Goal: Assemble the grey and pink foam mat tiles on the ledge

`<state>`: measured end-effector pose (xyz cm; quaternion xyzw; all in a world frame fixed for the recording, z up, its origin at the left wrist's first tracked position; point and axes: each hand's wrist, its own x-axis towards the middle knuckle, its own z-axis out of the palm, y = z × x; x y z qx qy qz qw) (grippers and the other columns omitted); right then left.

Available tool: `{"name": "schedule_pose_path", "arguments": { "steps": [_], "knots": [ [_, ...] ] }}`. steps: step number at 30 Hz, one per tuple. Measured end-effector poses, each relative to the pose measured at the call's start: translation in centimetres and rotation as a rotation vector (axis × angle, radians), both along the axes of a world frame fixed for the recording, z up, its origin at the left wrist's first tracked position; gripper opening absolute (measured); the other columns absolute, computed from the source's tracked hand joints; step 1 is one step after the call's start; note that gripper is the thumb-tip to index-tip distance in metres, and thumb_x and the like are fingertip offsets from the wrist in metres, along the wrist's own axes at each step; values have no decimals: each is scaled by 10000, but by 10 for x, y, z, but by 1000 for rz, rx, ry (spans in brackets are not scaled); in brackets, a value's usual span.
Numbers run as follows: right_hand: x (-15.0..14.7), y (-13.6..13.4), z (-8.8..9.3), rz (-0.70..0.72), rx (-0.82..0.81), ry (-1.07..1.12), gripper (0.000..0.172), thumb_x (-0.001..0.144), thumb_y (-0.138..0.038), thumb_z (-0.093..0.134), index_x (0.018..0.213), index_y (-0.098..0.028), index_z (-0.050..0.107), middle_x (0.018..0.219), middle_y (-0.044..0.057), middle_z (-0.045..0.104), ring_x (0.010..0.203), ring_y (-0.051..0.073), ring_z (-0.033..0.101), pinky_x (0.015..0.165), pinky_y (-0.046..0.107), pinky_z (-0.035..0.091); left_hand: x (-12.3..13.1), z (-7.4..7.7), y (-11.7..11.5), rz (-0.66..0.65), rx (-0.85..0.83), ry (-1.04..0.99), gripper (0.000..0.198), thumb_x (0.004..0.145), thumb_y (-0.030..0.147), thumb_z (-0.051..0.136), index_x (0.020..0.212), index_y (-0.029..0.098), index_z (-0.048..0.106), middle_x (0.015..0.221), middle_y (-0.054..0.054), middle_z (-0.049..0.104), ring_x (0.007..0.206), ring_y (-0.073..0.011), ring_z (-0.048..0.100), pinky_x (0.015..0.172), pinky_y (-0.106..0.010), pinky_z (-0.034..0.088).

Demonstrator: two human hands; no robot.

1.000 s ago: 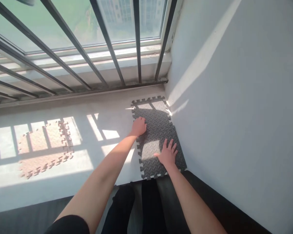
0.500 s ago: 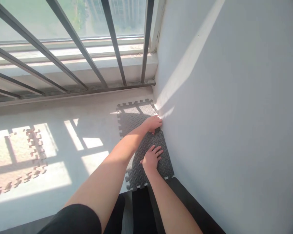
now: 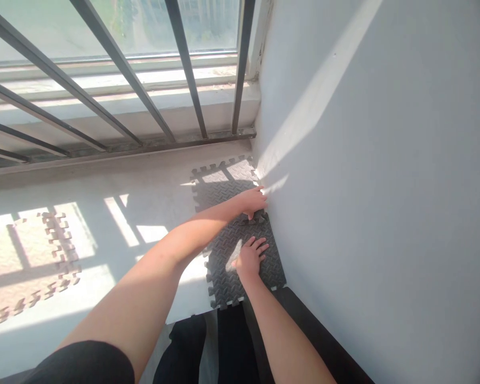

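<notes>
Pinkish tile (image 3: pixel 20 253) far L, well apart. Grey mat (image 3: pixel 224 242), long axis from legs (image 3: pixel 186 349) twd railing (image 3: pixel 188 74), lies under both: R hand (image 3: pixel 250 260) flat, fingers splayed, nr half; L hand (image 3: pixel 255 201) bent at edge beside wall (image 3: pixel 364 202), I can't tell if gripping. Neither nearer. No writing legible.

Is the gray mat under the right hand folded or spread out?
Spread out: the gray mat shows its patterned top, with the right hand resting on it.

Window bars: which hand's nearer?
Left. The left hand is at the edge of the gray mats beside the wall, closer to the window bars; the right hand lies on the mats, farther back.
</notes>
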<state>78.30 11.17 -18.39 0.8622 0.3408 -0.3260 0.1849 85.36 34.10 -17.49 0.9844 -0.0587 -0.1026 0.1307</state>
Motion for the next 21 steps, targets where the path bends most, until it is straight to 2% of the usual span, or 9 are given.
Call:
{"name": "schedule_pose_path", "arguments": {
  "steps": [3,6,9,11,13,16,18,21],
  "knots": [
    [0,1,0,3,6,-7,1300,707,-395,978,1726,5,276,1760,471,115,1616,640,265,1130,776,481,-3,25,9,-43,16,48,487,595,346,1034,1009,215,815,1007,-82,789,952,-268,696,1130,-413,372],
    [0,1,0,-3,6,-8,1269,731,-401,962,1729,-10,283,1760,471,114,1618,642,255,1116,790,481,-15,62,17,-73,35,66,363,596,330,1033,860,224,807,909,-71,784,928,-271,692,1014,-393,404],
    [1,0,0,9,-3,-18,1235,740,-387,952,1717,6,307,1754,477,131,1614,641,265,1120,760,497,-42,105,29,-45,45,23,272,654,305,1010,773,229,777,859,-58,757,968,-270,687,1008,-402,400],
    [1,-1,-3,13,11,-21,1242,741,-404,947,1722,-2,299,1751,481,136,1612,644,264,1101,770,505,-66,133,41,29,27,-49,228,717,282,971,787,225,761,889,-59,741,1031,-274,681,1045,-416,400],
    [2,-4,-6,14,43,-28,1272,734,-435,949,1730,-13,279,1746,490,131,1609,651,261,1076,786,509,-97,156,55,164,-23,-134,180,790,279,913,820,223,745,934,-61,719,1097,-284,670,1099,-441,404],
    [4,-6,-11,18,63,-33,1302,735,-478,941,1733,-4,253,1737,507,116,1605,662,258,1053,788,518,-161,184,66,476,-120,-269,135,919,348,780,875,235,721,976,-64,669,1156,-307,662,1137,-502,442],
    [6,-6,-13,22,45,-27,1305,735,-466,933,1729,19,240,1734,514,99,1610,659,244,1064,769,519,-214,201,60,699,-167,-341,167,968,407,703,906,252,710,991,-66,642,1154,-321,670,1094,-528,508],
    [9,-6,-12,25,39,-36,1292,718,-390,926,1716,56,237,1736,514,91,1617,654,227,1106,723,513,-296,231,30,927,-196,-384,174,966,449,672,929,282,706,1005,-63,652,1123,-331,694,1004,-529,590]
  ]
}}
